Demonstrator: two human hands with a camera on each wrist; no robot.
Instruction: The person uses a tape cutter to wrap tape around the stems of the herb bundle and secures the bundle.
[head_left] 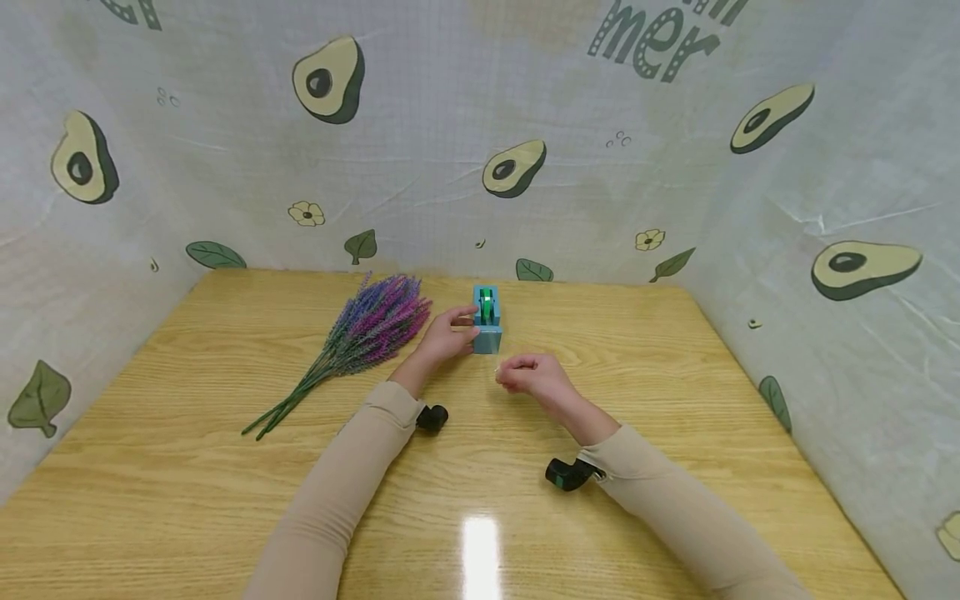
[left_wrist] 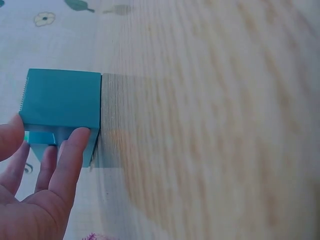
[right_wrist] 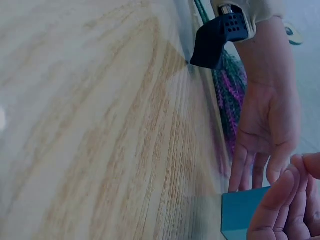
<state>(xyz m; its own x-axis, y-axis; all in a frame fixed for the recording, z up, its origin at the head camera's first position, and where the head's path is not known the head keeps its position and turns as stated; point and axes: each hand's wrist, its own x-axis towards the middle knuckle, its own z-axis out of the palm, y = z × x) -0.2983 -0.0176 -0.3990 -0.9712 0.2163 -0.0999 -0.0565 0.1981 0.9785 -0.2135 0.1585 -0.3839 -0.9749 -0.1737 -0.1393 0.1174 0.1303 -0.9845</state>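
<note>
A blue tape dispenser (head_left: 488, 338) with a green-centred roll (head_left: 487, 305) stands on the table, its serrated edge (left_wrist: 22, 95) visible in the left wrist view. My left hand (head_left: 450, 335) holds it from the left side, thumb near the cutting edge and fingers against the side wall. Just in front of the dispenser and to the right, my right hand (head_left: 536, 379) has its fingers curled, with thumb and forefinger pinched together. A faint clear glint at those fingertips looks like a small piece of tape; its extent is hard to see.
Purple and blue lavender stems (head_left: 382, 321) lie on the wooden table (head_left: 660, 367) left of the dispenser. A cloth printed with avocados (head_left: 513, 168) rises behind and at both sides. Black wrist cameras (head_left: 568, 474) stick out from both sleeves.
</note>
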